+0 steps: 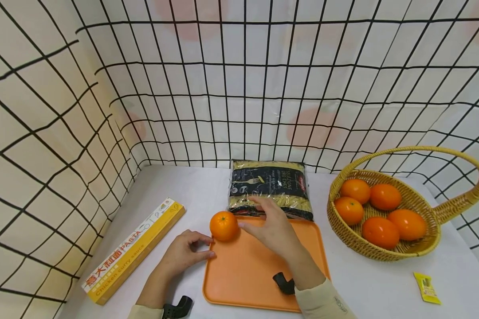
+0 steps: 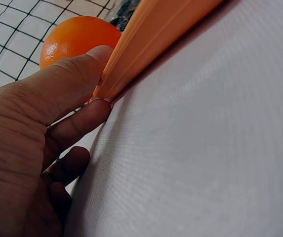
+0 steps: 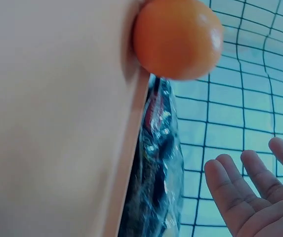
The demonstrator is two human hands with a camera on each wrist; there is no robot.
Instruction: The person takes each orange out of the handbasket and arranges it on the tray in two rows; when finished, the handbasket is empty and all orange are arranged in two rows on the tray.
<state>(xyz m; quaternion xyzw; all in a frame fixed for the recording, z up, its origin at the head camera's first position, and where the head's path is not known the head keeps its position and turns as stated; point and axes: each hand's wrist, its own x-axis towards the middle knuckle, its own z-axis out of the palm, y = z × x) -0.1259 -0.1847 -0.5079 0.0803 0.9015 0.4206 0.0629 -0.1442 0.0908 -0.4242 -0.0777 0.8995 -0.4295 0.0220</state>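
Observation:
An orange (image 1: 224,226) sits at the far left corner of the orange plastic tray (image 1: 243,283). My left hand (image 1: 183,253) is at the tray's left edge, thumb and forefinger tips touching the rim, with a small gap between them. In the left wrist view the thumb (image 2: 72,76) lies near the rim, and the other fingers are loosely bent. My right hand (image 1: 273,226) hovers over the back of the tray, thumb close to the orange's right side. Its fingers (image 3: 252,182) are spread and hold nothing.
Behind the tray lies a bag of pasta (image 1: 269,188). A wicker basket (image 1: 343,237) with several orange fruits stands at the right, a small yellow packet (image 1: 426,288) before it. A long yellow pasta box (image 1: 133,252) lies left. Black wire grid (image 1: 245,95) encloses the table.

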